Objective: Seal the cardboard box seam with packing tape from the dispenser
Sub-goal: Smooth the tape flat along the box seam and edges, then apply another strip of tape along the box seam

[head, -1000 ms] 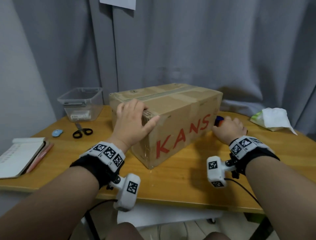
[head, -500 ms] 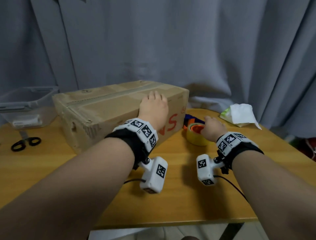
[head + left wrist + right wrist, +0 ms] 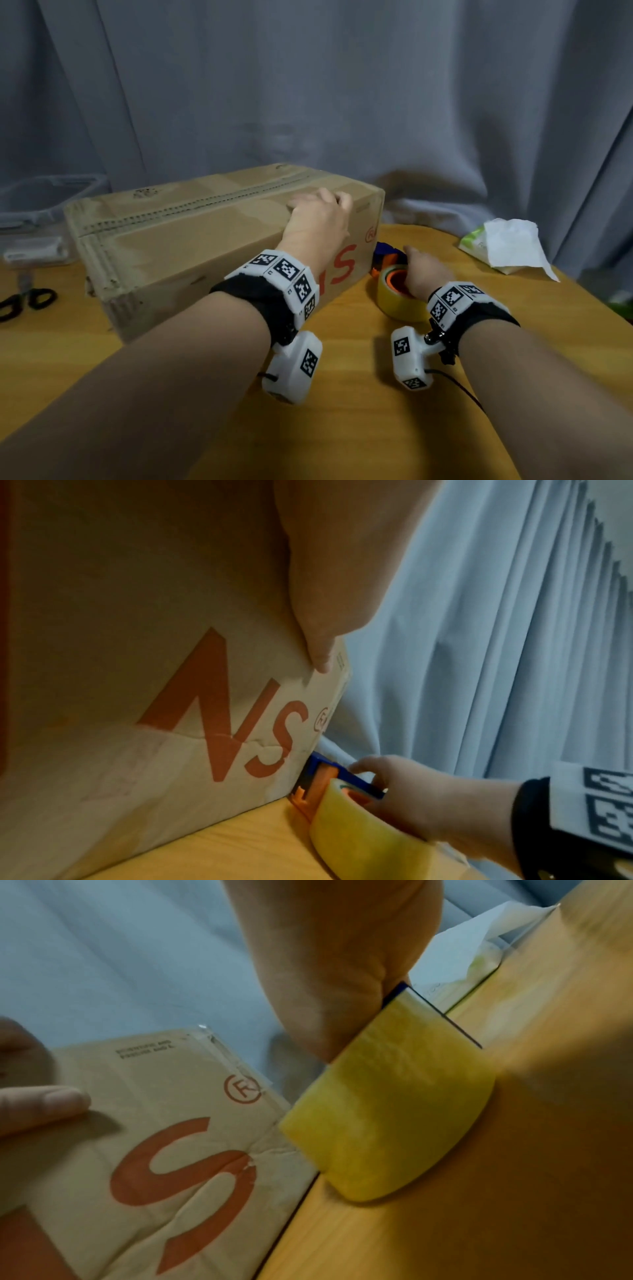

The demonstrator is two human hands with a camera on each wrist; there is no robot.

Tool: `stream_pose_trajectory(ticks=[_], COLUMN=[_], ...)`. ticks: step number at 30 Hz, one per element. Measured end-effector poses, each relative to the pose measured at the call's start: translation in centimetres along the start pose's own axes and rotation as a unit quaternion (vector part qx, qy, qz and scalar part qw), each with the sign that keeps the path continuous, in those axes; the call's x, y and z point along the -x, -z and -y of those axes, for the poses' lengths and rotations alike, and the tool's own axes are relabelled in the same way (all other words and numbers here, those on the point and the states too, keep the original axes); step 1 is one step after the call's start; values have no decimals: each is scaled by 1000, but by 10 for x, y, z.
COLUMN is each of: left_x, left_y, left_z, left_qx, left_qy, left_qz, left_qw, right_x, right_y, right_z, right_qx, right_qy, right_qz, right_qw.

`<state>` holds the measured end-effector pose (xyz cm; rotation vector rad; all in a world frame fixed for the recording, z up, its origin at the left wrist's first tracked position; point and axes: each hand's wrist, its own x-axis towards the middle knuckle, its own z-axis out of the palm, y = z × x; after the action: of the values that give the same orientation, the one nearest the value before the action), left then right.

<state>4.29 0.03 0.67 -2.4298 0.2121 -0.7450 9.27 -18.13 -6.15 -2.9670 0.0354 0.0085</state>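
Observation:
The cardboard box (image 3: 205, 240) with red letters lies on the wooden table (image 3: 342, 428), its perforated top seam running lengthwise. My left hand (image 3: 318, 219) rests on the box's top at the right end, thumb (image 3: 325, 588) down the front face. Just right of the box stands the tape dispenser (image 3: 329, 777), blue and orange, with a yellow tape roll (image 3: 397, 305). My right hand (image 3: 424, 270) grips the dispenser from above, fingers wrapped over its frame. In the right wrist view the roll (image 3: 394, 1123) touches the table beside the box's corner (image 3: 164, 1096).
A tissue pack (image 3: 507, 246) lies at the table's back right. Black scissors (image 3: 27, 301) and a clear plastic bin (image 3: 41, 219) are at the left. A grey curtain (image 3: 342, 102) hangs close behind the box.
My left hand has slid along the box from its left near corner to its right end. The view has swung right. My right hand has stayed on the dispenser, whose roll now shows.

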Motion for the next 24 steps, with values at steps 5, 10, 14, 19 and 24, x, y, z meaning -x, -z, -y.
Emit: stream_pose_trajectory(ticks=[5,10,14,19,24], left_x=[1,3,10,30,41], left_y=[3,2,2,-3,-7], left_z=[-3,-1,7,34,42], left_qx=[-9,-8,14,87,124], left_qy=[12,18,12,7,37], left_qz=[23,44,37,24,25], left_qw=[1000,999,999,996,991], right_x=[11,21,27,41,74], right_y=[8,6,5,6,30], right_z=[-6,-3,-7,-35,-108], right_qx=[64,32,26,63,58], right_qy=[-26,-44,-74,-55,-138], right_qz=[-1,-1,27,-3,-44], right_qw=[998,999,997,996,988])
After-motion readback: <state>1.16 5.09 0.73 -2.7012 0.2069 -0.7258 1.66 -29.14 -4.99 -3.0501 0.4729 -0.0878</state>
